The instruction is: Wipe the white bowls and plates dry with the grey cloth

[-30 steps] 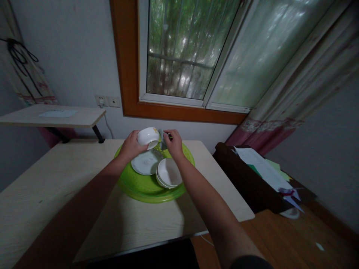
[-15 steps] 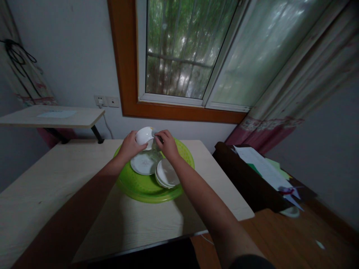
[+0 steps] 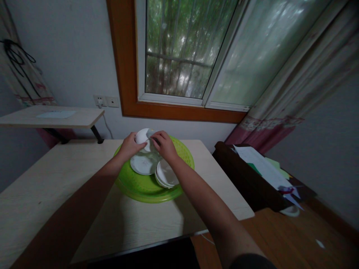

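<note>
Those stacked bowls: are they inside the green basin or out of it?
In: the stacked bowls sit within the rim of the green basin, beside a plate.

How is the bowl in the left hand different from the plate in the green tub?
The bowl is deep and rounded; the plate is flatter.
The bowl is tipped and gripped in the left hand; the plate sits unheld in the green tub.
Both look white.
</note>
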The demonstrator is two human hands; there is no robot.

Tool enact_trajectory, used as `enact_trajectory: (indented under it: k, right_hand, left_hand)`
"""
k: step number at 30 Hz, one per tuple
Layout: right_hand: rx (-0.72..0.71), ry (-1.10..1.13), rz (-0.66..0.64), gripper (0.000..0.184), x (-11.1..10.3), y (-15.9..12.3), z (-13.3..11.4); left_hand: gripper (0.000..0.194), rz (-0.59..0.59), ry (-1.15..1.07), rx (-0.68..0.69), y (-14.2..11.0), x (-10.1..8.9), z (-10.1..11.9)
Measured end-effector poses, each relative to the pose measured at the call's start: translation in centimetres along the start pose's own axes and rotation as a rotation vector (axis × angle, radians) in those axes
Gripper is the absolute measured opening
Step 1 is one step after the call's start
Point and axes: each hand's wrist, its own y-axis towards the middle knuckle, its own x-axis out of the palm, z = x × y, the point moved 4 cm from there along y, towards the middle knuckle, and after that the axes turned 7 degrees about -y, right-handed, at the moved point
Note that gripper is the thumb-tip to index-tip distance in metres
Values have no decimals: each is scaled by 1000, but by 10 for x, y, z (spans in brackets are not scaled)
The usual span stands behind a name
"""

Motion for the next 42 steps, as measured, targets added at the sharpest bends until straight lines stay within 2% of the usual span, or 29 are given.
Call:
enact_trajectory:
  k: [4,6,9,15,18,22,25,27,29,32,36,38,40,42]
  right_hand:
    - [99,-11,110,16,-8,-1,13]
    - [105,-22,105,17,-9,-2,16]
    - [20,-36,9,16,-5,-2,9]
    - [-217,-161,-248,18,11,-5,-17]
    - [-193,-252,-226,19,9,-3,-16]
    - [-105,-296,-181,16,5,-1,-9]
    - [-156,-304,-253,12,9,-4,-12]
    - [-222,-289,-303,11,13,-7,-17]
    - [-247,-255,-298,12,14,-7,-19]
    - [-139,-176,-157,15,7,-3,-12]
    - [158,-34,135,15,-9,-1,17]
    - [307,8,241,17,-13,-4,34]
    - [407,21,259,20,-12,-7,47]
    - [461,28,189,26,-6,-10,56]
  left_hand:
    - [53,4,-157,-85,5,0,-12]
    - [53,4,-243,-127,6,1,-18]
    - [55,5,-301,-151,8,2,-23]
    - [52,-35,-272,-129,6,2,-22]
    - [51,-45,-283,-158,5,2,-19]
    - [46,3,-284,-181,3,-1,-15]
    - [44,38,-284,-193,3,-4,-16]
    - [46,20,-292,-205,4,-2,-19]
    - [48,-18,-317,-210,6,1,-23]
    - [51,-76,-389,-206,7,7,-29]
    - [50,-121,-454,-208,7,11,-31]
    - [48,-137,-502,-209,6,12,-28]
    - [47,-170,-563,-208,3,12,-23]
    - [46,-200,-594,-213,1,12,-18]
